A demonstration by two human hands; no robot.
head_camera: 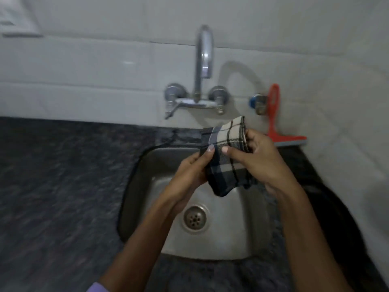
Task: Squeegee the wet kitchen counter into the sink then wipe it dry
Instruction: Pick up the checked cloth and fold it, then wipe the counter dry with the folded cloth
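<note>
A folded checked cloth, beige and dark, hangs above the steel sink. My left hand grips its left edge with the thumb on top. My right hand grips its right side, thumb pressed on the front. An orange squeegee leans upright against the tiled wall at the back right, blade down on the dark granite counter. The picture is blurred by motion.
A chrome wall tap with two knobs arches over the sink's back edge. A small valve with a blue handle sticks out of the wall beside the squeegee. The drain sits in the sink floor. White tiles close off the right side.
</note>
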